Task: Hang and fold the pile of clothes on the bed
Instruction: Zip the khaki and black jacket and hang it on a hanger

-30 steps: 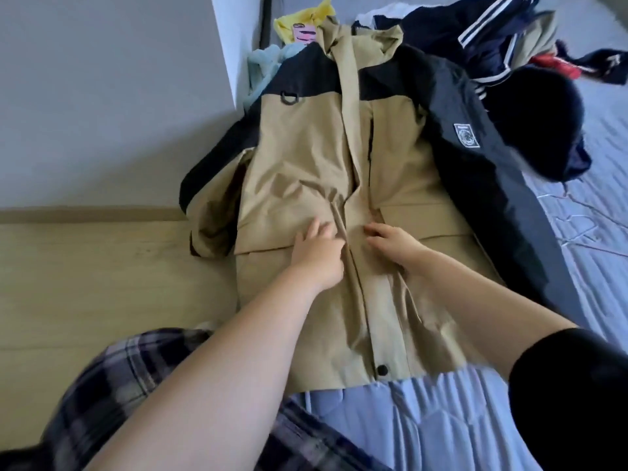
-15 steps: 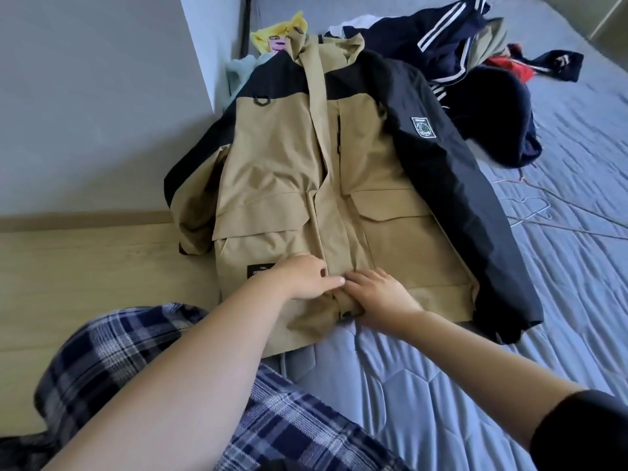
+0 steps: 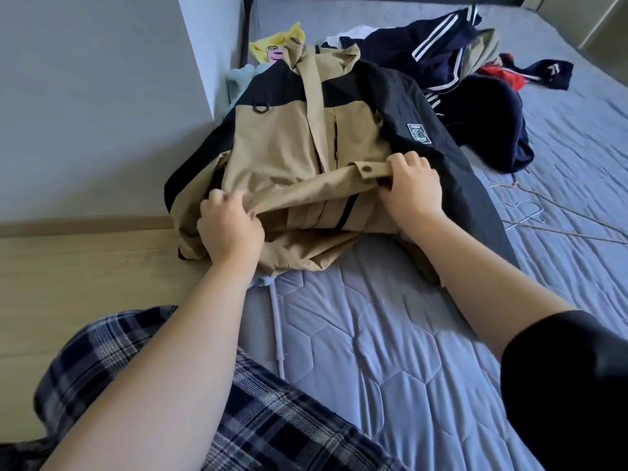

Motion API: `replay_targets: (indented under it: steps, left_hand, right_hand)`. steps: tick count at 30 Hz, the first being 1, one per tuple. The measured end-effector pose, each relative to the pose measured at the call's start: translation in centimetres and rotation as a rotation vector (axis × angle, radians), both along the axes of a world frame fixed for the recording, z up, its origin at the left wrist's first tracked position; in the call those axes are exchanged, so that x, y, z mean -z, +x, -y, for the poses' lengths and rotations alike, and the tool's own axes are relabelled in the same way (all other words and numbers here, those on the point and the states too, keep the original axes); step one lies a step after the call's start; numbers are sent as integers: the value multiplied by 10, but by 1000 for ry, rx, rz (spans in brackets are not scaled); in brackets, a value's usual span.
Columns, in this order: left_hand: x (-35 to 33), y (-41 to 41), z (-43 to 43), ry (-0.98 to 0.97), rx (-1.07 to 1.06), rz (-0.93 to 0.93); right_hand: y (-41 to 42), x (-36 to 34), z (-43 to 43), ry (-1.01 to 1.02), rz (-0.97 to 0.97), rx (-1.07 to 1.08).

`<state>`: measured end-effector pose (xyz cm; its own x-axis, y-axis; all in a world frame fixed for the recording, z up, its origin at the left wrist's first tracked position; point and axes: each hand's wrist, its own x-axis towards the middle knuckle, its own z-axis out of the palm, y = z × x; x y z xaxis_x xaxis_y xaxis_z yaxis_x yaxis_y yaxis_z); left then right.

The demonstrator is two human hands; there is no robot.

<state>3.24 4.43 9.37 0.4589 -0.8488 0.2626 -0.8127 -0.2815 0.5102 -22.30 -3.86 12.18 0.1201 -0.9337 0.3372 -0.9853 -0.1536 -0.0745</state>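
The fingers [image 3: 222,202] of the left hand [image 3: 231,229] are curled tight round the bunched left end of the hem. The fingers [image 3: 406,163] of the right hand [image 3: 413,190] are curled over its right end, just beside a snap button [image 3: 367,169]. Between them the hem is drawn taut and raised over the chest of the tan and black jacket [image 3: 282,144]. The jacket lies front-up at the left edge of the bed [image 3: 373,351], collar away from the person. Its left sleeve is bunched at the bed's edge beside the wooden floor [image 3: 85,260], and the black sleeve [image 3: 475,185] stretches flat along its right side. This looks like a first fold, bottom up to the chest. The shell fabric looks light, soft and a little slick, so it should crease readily but may slide open once let go. The stitched hem and placket, where the cloth is doubled, seem the firmest places to hold. Further up the bed lies the pile of clothes [image 3: 458,62], with wire hangers [image 3: 523,212] on the quilt to the right.
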Motion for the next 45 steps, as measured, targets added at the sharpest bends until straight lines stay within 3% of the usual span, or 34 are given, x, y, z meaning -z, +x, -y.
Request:
replay_targets:
  steps: [3,5,6,8,9,12,14,17,20,22,23,25,26,27,29,32,35,38,40,42,45]
  left_hand:
    - [3,1,-1,71,-101,-248]
    - [3,1,-1,96,-103,-361]
    - [1,0,0,92,-98,-403]
    - [-4,0,1,68,-85,-465]
    - [-5,0,2,61,-71,-488]
    - [-5,-4,0,69,23,-517]
    - [-1,-6,-2,68,87,-490]
    - [2,-1,-1,-10,44,-415]
    - [3,7,5,-109,-29,-390]
    - [3,8,10,-88,-30,-418]
    - [2,7,10,-87,-23,-421]
    - [-1,1,11,-245,112,-251]
    - [-3,-3,11,-343,246,-131]
    - [-4,-7,12,-405,385,-47]
    - [-4,-15,15,-324,607,1]
    - [8,-19,23,-93,724,80]
    - [20,-19,35,13,713,56]
    - [31,-21,48,69,685,5]
    - [38,-21,55,122,666,-63]
    - [43,-20,63,126,601,-127]
    - [41,-17,73,59,423,-277]
  right_hand:
    - [6,9,-14,-236,172,49]
    - [22,28,-36,-470,195,-269]
    - [31,42,-52,-487,161,-494]
    - [45,71,-85,-355,8,-798]
    - [52,86,-96,-239,-40,-814]
    - [80,112,-109,339,124,-517]
    - [94,116,-104,498,187,-330]
    - [100,104,-88,544,162,-379]
    - [82,53,-53,929,276,-509]
    - [68,14,-24,1142,341,-456]
    - [63,0,-11,1230,492,-400]
    - [55,-13,13,1253,845,-259]
    - [55,-13,23,1244,925,-227]
    - [56,-14,27,1277,948,-215]
    - [60,-14,30,1370,916,-233]
    - [65,-14,34,1231,804,-251]
    - [60,-11,36,664,422,-267]
    - [34,5,22,238,341,-143]
    - [8,23,7,62,270,14]
    - [-15,43,-13,43,243,185]
    - [-37,74,-41,308,102,386]
